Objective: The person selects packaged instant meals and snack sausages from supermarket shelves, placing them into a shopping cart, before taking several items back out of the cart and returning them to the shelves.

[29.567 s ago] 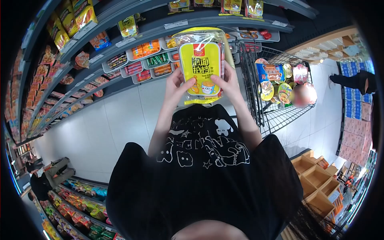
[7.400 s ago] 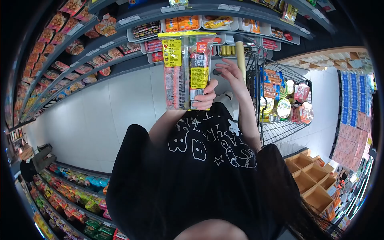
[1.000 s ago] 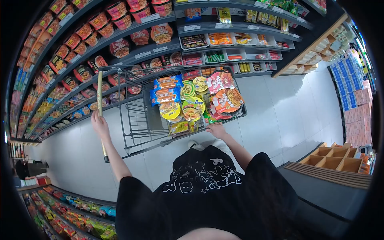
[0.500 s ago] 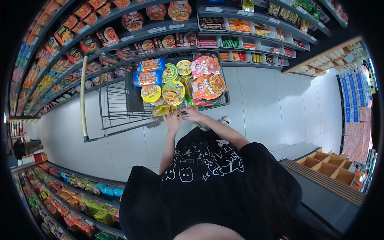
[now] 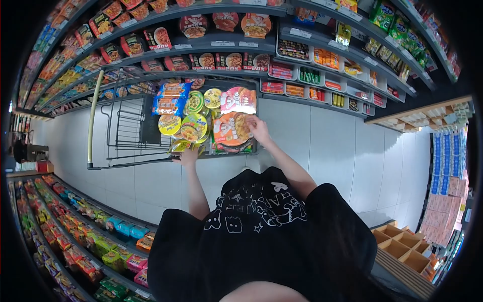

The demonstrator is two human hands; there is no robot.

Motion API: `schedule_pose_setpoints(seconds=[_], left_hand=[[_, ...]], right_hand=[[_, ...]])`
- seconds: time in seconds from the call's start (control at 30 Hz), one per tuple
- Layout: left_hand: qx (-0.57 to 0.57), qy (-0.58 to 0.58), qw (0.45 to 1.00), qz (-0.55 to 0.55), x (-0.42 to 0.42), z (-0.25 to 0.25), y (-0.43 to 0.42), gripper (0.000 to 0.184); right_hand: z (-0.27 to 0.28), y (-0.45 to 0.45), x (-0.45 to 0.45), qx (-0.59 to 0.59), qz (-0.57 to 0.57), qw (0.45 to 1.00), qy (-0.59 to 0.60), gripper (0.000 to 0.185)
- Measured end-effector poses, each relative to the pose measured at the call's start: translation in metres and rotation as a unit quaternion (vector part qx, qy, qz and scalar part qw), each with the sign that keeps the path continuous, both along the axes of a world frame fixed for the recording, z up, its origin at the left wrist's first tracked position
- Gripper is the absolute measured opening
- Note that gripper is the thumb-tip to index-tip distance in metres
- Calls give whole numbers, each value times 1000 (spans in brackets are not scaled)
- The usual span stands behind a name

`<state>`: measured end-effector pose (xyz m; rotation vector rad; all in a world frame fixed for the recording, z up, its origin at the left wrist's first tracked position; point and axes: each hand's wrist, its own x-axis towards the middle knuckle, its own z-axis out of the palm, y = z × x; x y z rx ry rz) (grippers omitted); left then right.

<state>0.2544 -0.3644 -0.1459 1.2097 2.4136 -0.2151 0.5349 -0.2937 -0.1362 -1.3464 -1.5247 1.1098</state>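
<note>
A wire shopping cart (image 5: 126, 162) stands crosswise before me, loaded with packaged food. My left hand (image 5: 187, 157) is at its near rim, fingers bent over the edge beside a yellow packet (image 5: 179, 146); the fingertips are partly hidden. My right hand (image 5: 258, 131) has its fingers curled on the right side of an orange instant noodle bowl (image 5: 229, 128). Behind that bowl lies a pink-red noodle bowl (image 5: 238, 99). Yellow-lidded noodle cups (image 5: 193, 127) and a green-lidded cup (image 5: 194, 102) fill the middle. Blue-and-orange packs (image 5: 171, 98) lie on the left.
Shelves of noodle bowls (image 5: 196, 25) run along the cart's far side. Trays of small sausages (image 5: 309, 76) sit at their right end. More snack shelves (image 5: 100, 236) are at lower left, and a wooden divided bin (image 5: 397, 246) at lower right. Grey tiled floor (image 5: 322, 151) lies between.
My hands, earlier close together at the near rim, have parted. My right hand has moved onto the orange noodle bowl. The cart sits further left in view, and the shelves appear nearer.
</note>
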Motion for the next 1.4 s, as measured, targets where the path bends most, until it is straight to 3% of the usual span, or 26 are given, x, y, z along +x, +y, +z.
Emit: schedule_pose_setpoints(seconds=[0.07, 0.1, 0.13, 0.17, 0.2, 0.27, 0.3, 0.37, 0.4, 0.47, 0.53, 0.57, 0.7, 0.77, 0.83, 0.9, 0.97, 1.0, 1.03, 1.07, 1.1, 1.13, 1.2, 1.27, 1.3, 1.4], left_hand=[[69, -58, 994, 55, 9, 3, 16, 67], [90, -134, 985, 69, 6, -25, 24, 71], [216, -302, 923, 103, 34, 10, 22, 68], [309, -285, 903, 94, 29, -72, 28, 64], [277, -371, 866, 187, 29, -122, 38, 59], [401, -260, 855, 203, 68, -38, 36, 54], [403, -255, 854, 208, 65, -43, 39, 54], [401, -313, 788, 347, 49, -67, 38, 50], [448, -278, 802, 281, 38, -62, 37, 48], [321, -165, 894, 265, 41, 18, 45, 49], [394, -23, 906, 154, 52, 82, 69, 38], [379, -78, 913, 127, 54, 115, 79, 38], [381, -202, 902, 31, 65, 177, 122, 36], [375, -326, 866, 52, 68, 175, 146, 37], [437, -443, 781, 58, 74, 165, 170, 47], [374, -340, 863, 7, 52, 102, 179, 59], [286, -224, 931, 25, 30, -5, 166, 68], [240, -310, 915, 95, 40, 4, 161, 73], [216, -389, 888, 119, 39, -14, 159, 64], [217, -390, 887, 118, 41, -32, 151, 64], [140, -219, 965, 39, 55, -22, 147, 57], [57, -37, 997, -41, 61, -17, 147, 50], [50, -73, 996, -7, 43, -18, 156, 46], [33, -126, 990, 56, 31, -11, 161, 44], [41, -121, 990, 57, 29, -15, 158, 43], [67, -103, 990, 70, 24, -21, 152, 42]], right_hand=[[-3, 25, -1, -6, -14, 998, -61, 22], [-11, 39, -8, -43, 26, 995, -86, 34], [-29, 52, -20, -43, 33, 995, -84, 34], [-47, 65, -36, 2, 74, 985, -154, 38], [-54, 77, -52, 49, 114, 967, -223, 43], [-51, 87, -81, -73, 212, 955, -194, 64], [-47, 90, -92, -104, 241, 937, -230, 72], [-38, 92, -109, -132, 278, 914, -264, 80], [-34, 94, -116, -130, 322, 893, -286, 86], [-17, 108, -113, -131, 374, 865, -309, 92], [27, 129, -91, -291, 455, 841, -39, 98], [10, 140, -88, -356, 505, 786, -20, 98], [97, 182, -31, -343, 519, 782, 26, 85], [111, 208, -4, -342, 508, 790, 32, 80], [89, 233, 26, -375, 497, 781, 59, 88], [73, 258, 57, -412, 417, 810, 19, 89], [66, 272, 84, -365, 303, 880, 16, 90], [77, 288, 93, -328, 290, 898, -37, 94], [91, 297, 96, -298, 236, 924, -36, 97], [85, 314, 101, -248, 199, 948, -24, 99], [101, 326, 102, -257, 157, 953, -25, 101], [73, 350, 111, -125, 151, 980, -41, 96], [55, 390, 115, -12, 128, 992, -7, 95], [58, 413, 115, -33, 77, 996, -23, 83], [68, 422, 116, -43, 73, 990, -116, 69], [81, 430, 113, -119, 41, 986, -107, 56]])
